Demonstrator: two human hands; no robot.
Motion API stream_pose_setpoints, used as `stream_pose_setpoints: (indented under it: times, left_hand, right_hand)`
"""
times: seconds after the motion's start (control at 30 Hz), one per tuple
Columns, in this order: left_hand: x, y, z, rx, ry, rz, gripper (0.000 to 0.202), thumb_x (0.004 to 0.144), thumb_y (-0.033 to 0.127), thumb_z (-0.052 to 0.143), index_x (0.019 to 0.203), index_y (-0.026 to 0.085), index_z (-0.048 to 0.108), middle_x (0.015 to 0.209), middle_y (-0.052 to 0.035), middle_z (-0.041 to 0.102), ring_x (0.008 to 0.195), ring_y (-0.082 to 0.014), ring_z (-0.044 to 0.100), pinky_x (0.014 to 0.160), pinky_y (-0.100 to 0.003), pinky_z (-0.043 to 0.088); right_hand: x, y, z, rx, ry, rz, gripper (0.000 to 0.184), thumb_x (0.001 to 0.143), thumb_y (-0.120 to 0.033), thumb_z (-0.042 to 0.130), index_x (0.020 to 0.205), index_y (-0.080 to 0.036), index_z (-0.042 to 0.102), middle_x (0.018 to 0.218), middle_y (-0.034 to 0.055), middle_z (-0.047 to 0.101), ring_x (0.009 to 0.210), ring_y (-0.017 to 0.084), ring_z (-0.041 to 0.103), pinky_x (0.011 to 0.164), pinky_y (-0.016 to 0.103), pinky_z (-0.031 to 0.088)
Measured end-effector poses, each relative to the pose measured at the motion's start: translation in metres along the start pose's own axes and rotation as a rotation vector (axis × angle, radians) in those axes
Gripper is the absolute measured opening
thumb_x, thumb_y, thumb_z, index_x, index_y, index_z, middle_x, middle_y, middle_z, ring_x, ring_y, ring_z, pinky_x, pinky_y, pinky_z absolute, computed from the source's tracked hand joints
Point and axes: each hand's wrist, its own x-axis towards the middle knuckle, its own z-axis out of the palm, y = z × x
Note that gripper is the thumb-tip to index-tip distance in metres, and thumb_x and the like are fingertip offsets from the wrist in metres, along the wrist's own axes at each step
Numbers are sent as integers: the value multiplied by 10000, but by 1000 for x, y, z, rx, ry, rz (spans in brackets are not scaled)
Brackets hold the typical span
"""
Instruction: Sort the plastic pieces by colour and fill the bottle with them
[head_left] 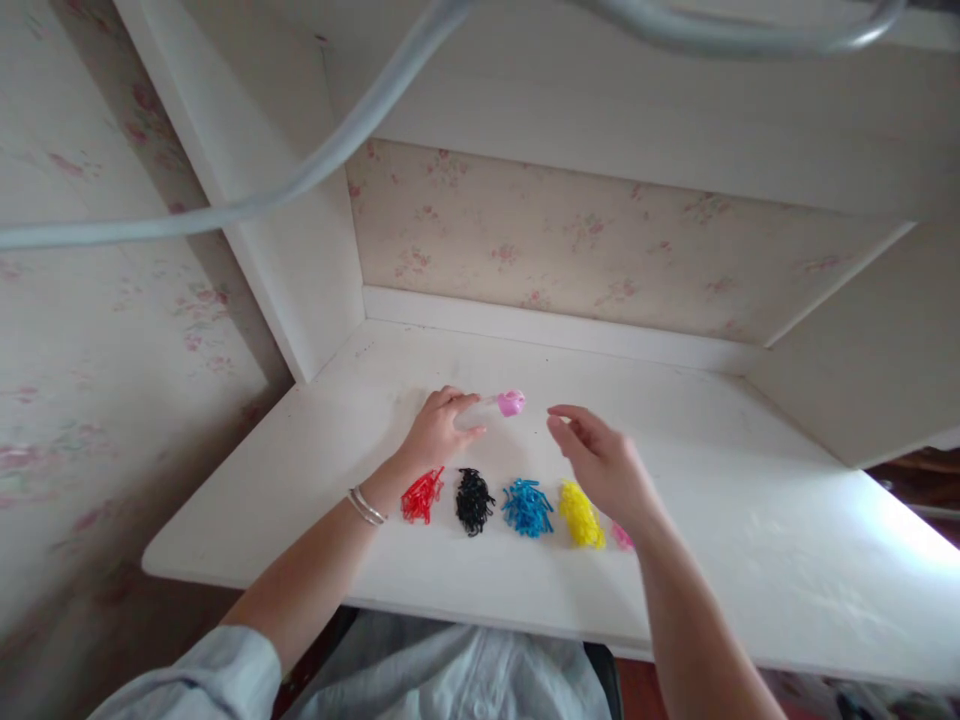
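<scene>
My left hand [442, 425] is wrapped round a small clear bottle [474, 412], tilted to the right above the desk. Its pink top [511, 403] looks flower-shaped. To the right of it, my right hand [596, 455] hangs with thumb and forefinger close together; whether something tiny is between them I cannot make out. Below the hands lies a row of small rubber band piles: red [422, 496], black [474, 501], blue [528, 507] and yellow [581, 514]. A pink pile [622, 536] is partly hidden behind my right wrist.
The piles lie on a white desk [300, 500] with a raised back edge [562, 325]. White side panels close it in left and right. A pale cable [300, 180] crosses the upper view, close to the camera.
</scene>
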Motion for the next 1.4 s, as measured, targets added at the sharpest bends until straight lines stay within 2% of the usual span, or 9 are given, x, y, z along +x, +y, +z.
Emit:
stream_pose_setpoints:
  times: [0.07, 0.17, 0.33, 0.47, 0.73, 1.0, 1.13, 1.33, 1.4]
  left_hand:
    - [-2, 6, -3, -3, -23, 52, 457, 718, 319, 716, 1154, 237, 607, 1070, -47, 598, 1009, -208, 528, 961, -350, 396]
    - [-3, 13, -6, -30, -67, 136, 443, 731, 328, 712, 1145, 228, 590, 1090, -48, 614, 1031, -213, 531, 958, -365, 404]
    - [-6, 22, -5, -84, -93, 118, 415, 734, 399, 706, 1089, 213, 598, 1056, -44, 637, 996, -197, 565, 921, -350, 445]
    - [-7, 28, -2, -137, -130, 111, 419, 729, 442, 699, 1081, 226, 625, 1073, -45, 651, 982, -188, 588, 888, -328, 480]
    - [-7, 30, -2, -232, -181, 9, 440, 647, 430, 761, 1017, 210, 671, 954, -23, 695, 769, -141, 641, 686, -242, 536]
    - [-5, 28, -7, -278, -246, -39, 482, 633, 453, 761, 1026, 183, 692, 921, -40, 708, 723, -140, 646, 660, -243, 546]
    - [-4, 26, -11, -322, -290, -59, 495, 613, 441, 777, 1029, 185, 698, 947, -42, 709, 773, -154, 648, 681, -243, 542]
    - [-6, 19, -12, -491, -410, -225, 501, 637, 460, 753, 1021, 144, 696, 922, -62, 716, 740, -174, 647, 649, -261, 531]
    - [-6, 19, -9, -511, -409, -237, 518, 636, 454, 756, 1049, 149, 685, 955, -62, 708, 754, -170, 642, 667, -260, 530]
  right_hand:
    - [8, -1, 11, -42, -23, 35, 478, 849, -561, 466, 1159, -216, 584, 734, 4, 627, 566, 119, 551, 546, 240, 410]
    - [17, 1, 27, -42, -74, 44, 525, 843, -593, 432, 1211, -237, 548, 721, 0, 628, 589, 131, 561, 587, 242, 404]
    - [20, 8, 29, -23, -56, -4, 477, 835, -601, 429, 916, -192, 660, 663, 9, 601, 625, 141, 534, 584, 233, 379]
    - [19, 19, 24, 54, -21, -14, 444, 848, -569, 428, 869, -185, 649, 645, -2, 585, 612, 133, 509, 575, 225, 374]
    - [10, 23, 24, 102, -11, -37, 387, 871, -520, 415, 893, -190, 617, 675, -5, 581, 637, 134, 499, 585, 221, 371]
    - [7, 27, 28, 114, -34, -44, 391, 880, -520, 400, 926, -191, 607, 665, -10, 564, 631, 135, 489, 587, 226, 368]
    - [4, 27, 31, 119, -56, -37, 391, 886, -527, 396, 926, -192, 594, 654, -19, 549, 620, 128, 488, 585, 224, 365]
    - [4, 29, 35, 155, -65, -105, 336, 898, -488, 402, 950, -204, 573, 719, -17, 554, 654, 119, 484, 613, 215, 372]
    - [5, 33, 36, 170, -49, -109, 331, 886, -488, 425, 975, -206, 574, 717, -17, 548, 642, 117, 475, 600, 215, 369]
